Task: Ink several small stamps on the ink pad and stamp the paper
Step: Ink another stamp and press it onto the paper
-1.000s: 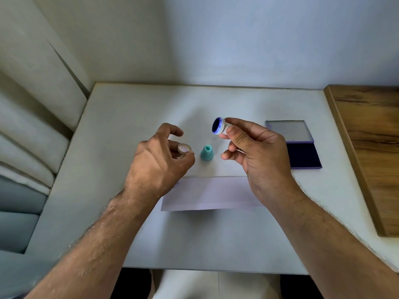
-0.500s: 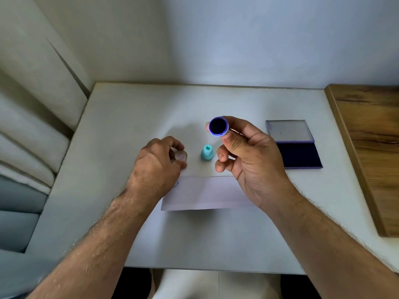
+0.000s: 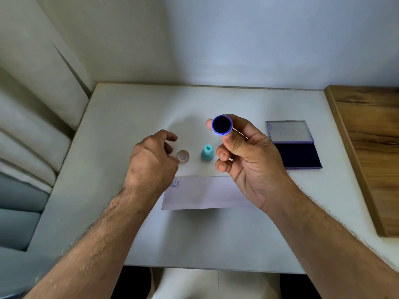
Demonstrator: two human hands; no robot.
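**Stamp face turned up to the camera, cap at the left fingertips**

Head view only, so I log from that.

Right hand (image 3: 250,160) raised above the table (image 3: 133,117), palm toward me. Thumb and forefinger pinch a small blue-rimmed stamp (image 3: 222,125); the other fingers curl loosely below it. Its round, dark inked face points back up at the camera, so its long axis runs away from me along the line of sight and the body is hidden behind the face.

Left hand (image 3: 151,160) low over the table, knuckles up, fingers bent. A small clear round cap (image 3: 183,156) sits at its fingertips. I cannot tell whether the fingers pinch it or only touch it, nor whether it rests on the table.

Teal stamp (image 3: 207,153) stands upright on the table between the two hands, narrow end up, long axis vertical, touching neither hand.

Paper (image 3: 205,193) lies flat near me, long edges parallel to the front table edge, partly covered by both wrists. One round blue smiley print (image 3: 175,183) shows at its far left corner, just beside the left wrist.

Ink pad (image 3: 302,155) open to the right of the right hand, dark pad nearer me, clear lid (image 3: 289,131) folded back beyond it.

Edges: wall along the far side, cushions (image 3: 32,130) along the left, wooden surface (image 3: 371,147) butting the right. Open tabletop lies beyond the hands toward the wall, and between paper and front edge.
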